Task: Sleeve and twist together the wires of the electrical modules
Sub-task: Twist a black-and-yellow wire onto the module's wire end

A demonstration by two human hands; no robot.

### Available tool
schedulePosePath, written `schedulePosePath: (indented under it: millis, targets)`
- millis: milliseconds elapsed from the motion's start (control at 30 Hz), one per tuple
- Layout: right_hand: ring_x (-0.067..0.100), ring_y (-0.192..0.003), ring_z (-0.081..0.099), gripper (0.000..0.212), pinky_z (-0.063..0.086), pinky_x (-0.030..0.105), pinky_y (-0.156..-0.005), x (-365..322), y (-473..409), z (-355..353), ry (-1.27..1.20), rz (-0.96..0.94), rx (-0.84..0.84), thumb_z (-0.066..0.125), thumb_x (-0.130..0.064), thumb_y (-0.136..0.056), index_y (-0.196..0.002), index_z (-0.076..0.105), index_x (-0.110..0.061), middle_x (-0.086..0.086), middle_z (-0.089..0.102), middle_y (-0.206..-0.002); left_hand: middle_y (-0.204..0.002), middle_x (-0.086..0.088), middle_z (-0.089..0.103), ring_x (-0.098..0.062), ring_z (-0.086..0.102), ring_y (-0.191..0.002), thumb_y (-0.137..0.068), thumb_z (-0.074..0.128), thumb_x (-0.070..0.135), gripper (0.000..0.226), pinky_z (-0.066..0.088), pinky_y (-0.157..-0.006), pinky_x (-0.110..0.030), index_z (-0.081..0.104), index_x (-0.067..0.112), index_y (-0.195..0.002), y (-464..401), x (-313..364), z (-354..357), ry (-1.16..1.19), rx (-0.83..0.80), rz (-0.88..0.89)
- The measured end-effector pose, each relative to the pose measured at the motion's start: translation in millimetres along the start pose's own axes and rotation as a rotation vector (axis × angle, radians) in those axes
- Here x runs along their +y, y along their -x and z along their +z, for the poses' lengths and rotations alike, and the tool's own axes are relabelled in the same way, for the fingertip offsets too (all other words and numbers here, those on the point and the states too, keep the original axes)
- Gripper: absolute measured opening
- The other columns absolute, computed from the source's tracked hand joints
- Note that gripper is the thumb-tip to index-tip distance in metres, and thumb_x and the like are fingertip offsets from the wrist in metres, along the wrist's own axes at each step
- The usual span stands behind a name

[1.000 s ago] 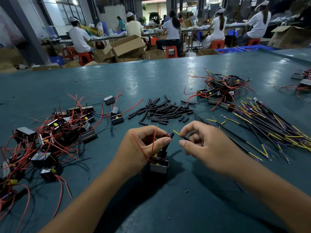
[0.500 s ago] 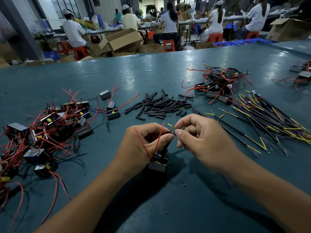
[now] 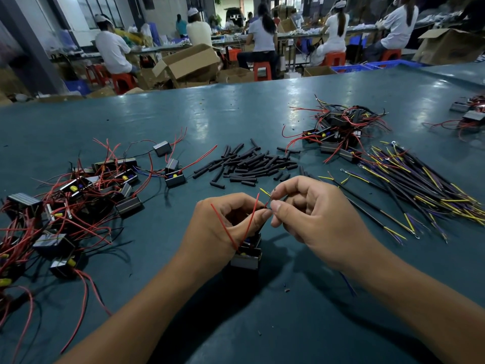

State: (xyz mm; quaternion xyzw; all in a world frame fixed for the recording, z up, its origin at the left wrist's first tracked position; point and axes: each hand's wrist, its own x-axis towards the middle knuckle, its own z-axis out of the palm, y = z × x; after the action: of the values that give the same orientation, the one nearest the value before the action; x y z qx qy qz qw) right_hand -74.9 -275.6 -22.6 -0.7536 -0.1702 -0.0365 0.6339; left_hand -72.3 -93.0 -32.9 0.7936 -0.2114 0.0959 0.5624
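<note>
Just above the table, the left hand pinches a red wire over the small module, while the right hand pinches a yellow-tipped lead, fingertips meeting. These wires look thin, light and springy; gripping close behind the bare tips should stop them slipping during twisting.

views: one, head-worn wide-angle | position: above the near edge of the tabletop | facing: forward and down | distance: close to the left hand and right hand, far rows of seated workers at top | shared area: none, single view
</note>
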Motion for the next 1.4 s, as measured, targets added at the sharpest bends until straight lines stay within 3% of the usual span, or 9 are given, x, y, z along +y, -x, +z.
schedulePosePath:
  millis: [500,633,800,967,1167,1300,1400]
  targets:
    - [0.005,-0.044,0.045,0.007,0.033,0.014,-0.043,1.5,-0.4,1.4,-0.041,-0.006,0.010,0.065,-0.014,-0.094,-0.089,0.064,-0.018,0.005,0.070,-0.065,-0.063,-0.007,0.067,-0.011,0.056,-0.055,-0.086,0.075,0.019,0.011,0.046,-0.053,-0.025,0.077,0.008,-0.085,1.4,3.2,2.0,-0.084,0.029,0.052]
    - [0.001,-0.043,0.046,0.008,0.033,0.011,-0.044,1.3,0.1,2.4,0.024,-0.025,0.024,0.065,-0.015,-0.095,-0.088,0.064,-0.019,0.004,0.069,-0.063,-0.065,-0.008,0.069,-0.029,0.064,-0.060,-0.087,0.076,0.019,0.010,0.053,-0.055,-0.041,0.076,0.009,-0.086,2.3,3.8,1.8,-0.097,0.027,0.062]
    - [0.000,-0.044,0.046,0.009,0.034,0.011,-0.046,-3.1,1.4,1.5,0.169,-0.065,0.030,0.065,-0.018,-0.094,-0.087,0.063,-0.023,-0.004,0.069,-0.063,-0.078,-0.001,0.073,-0.022,0.070,-0.068,-0.089,0.075,0.017,0.006,0.056,-0.062,-0.043,0.076,0.016,-0.095,1.4,4.3,-2.5,-0.094,0.040,0.115]
    - [0.008,-0.046,0.045,0.008,0.037,0.021,-0.046,-2.4,2.1,0.9,0.089,-0.016,0.000,0.065,-0.010,-0.092,-0.091,0.064,-0.018,0.001,0.072,-0.067,-0.079,-0.005,0.073,-0.026,0.071,-0.070,-0.090,0.072,0.022,0.010,0.059,-0.063,-0.050,0.075,0.015,-0.096,1.1,1.0,-2.7,-0.050,0.029,0.082]
    - [0.014,-0.049,0.057,0.005,0.047,0.024,-0.050,1.3,1.1,2.7,0.055,0.009,-0.026,0.063,-0.009,-0.094,-0.092,0.061,-0.013,0.002,0.074,-0.071,-0.078,-0.002,0.073,-0.024,0.070,-0.069,-0.088,0.073,0.026,0.008,0.060,-0.064,-0.044,0.075,0.020,-0.093,0.7,-2.0,-4.4,-0.066,0.049,0.086]
    - [0.014,-0.050,0.054,0.007,0.045,0.024,-0.050,2.0,0.9,3.7,0.011,-0.001,-0.017,0.062,-0.007,-0.095,-0.092,0.061,-0.013,0.005,0.073,-0.072,-0.077,-0.002,0.074,-0.020,0.071,-0.067,-0.089,0.074,0.024,0.007,0.059,-0.062,-0.035,0.075,0.019,-0.093,0.9,-2.0,-3.8,-0.040,0.044,0.076]
    - [0.016,-0.052,0.050,0.008,0.042,0.032,-0.050,2.1,2.1,4.4,0.023,-0.010,-0.006,0.063,-0.009,-0.094,-0.091,0.062,-0.017,0.002,0.074,-0.072,-0.076,-0.005,0.074,-0.022,0.071,-0.066,-0.088,0.075,0.023,0.010,0.059,-0.061,-0.034,0.076,0.015,-0.094,0.9,-0.9,-3.1,-0.019,0.049,0.059]
